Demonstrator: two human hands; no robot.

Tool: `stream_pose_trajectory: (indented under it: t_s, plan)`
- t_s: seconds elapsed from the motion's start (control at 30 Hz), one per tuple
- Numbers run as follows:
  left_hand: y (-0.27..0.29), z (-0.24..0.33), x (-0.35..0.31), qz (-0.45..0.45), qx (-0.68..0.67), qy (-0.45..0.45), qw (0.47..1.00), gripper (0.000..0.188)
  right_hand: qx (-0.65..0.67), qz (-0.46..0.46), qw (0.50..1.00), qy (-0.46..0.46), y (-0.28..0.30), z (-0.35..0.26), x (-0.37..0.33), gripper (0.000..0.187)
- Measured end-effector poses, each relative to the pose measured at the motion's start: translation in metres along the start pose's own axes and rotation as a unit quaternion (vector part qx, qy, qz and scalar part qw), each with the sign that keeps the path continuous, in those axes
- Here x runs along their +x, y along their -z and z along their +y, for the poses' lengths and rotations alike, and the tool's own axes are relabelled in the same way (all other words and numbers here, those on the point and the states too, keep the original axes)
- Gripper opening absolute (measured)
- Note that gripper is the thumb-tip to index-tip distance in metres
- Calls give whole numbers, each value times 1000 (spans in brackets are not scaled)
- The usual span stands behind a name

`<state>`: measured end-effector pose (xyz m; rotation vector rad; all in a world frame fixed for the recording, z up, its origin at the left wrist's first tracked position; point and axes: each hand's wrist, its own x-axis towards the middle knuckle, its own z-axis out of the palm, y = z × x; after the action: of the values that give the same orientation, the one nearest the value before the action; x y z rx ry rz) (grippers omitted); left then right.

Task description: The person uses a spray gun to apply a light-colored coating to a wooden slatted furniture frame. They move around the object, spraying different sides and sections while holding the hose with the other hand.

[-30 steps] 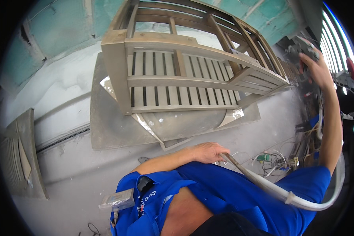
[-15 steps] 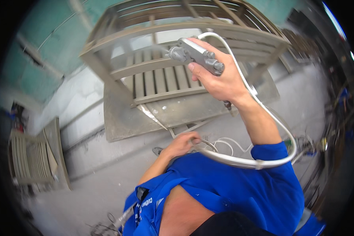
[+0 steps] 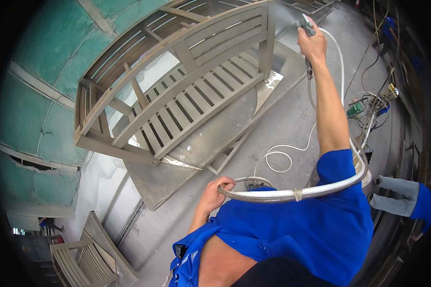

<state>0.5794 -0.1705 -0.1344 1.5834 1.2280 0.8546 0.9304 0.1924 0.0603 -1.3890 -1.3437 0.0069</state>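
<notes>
A grey metal spray gun (image 3: 307, 26) is gripped in my right hand (image 3: 314, 47), out at the end of my stretched arm. From its nozzle a pale mist drifts left toward the end of a grey-brown slatted wooden bench (image 3: 201, 100). The bench lies tipped on a flat stained board (image 3: 165, 191). A white hose (image 3: 341, 62) runs from the gun along my right arm and loops across my front. Close to my body, my left hand (image 3: 216, 192) is closed around that looped hose.
Another slatted wooden piece (image 3: 84, 263) leans at the lower left. Thin white hose (image 3: 287, 158) coils on the grey floor. Tangled lines and a green fitting (image 3: 355, 110) lie at right. A person in blue and grey clothing (image 3: 402, 198) is at the far right.
My right hand has carried the spray gun from over the bench's middle to beyond its right end, the arm straightening. My view has turned, and the bench appears tilted. My left hand keeps the hose.
</notes>
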Motion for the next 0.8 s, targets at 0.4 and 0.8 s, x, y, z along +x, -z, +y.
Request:
stream_pose_trajectory:
  t_s: [0.4,0.8]
  plan:
    - [-29,-12,-6,-57,-4,-51,997,12,283,-377,874,-119,19,-53,-185,52]
    - [-81,19,93,-49,3,-14,999,5,245,-267,930,-58,13,71,-151,53]
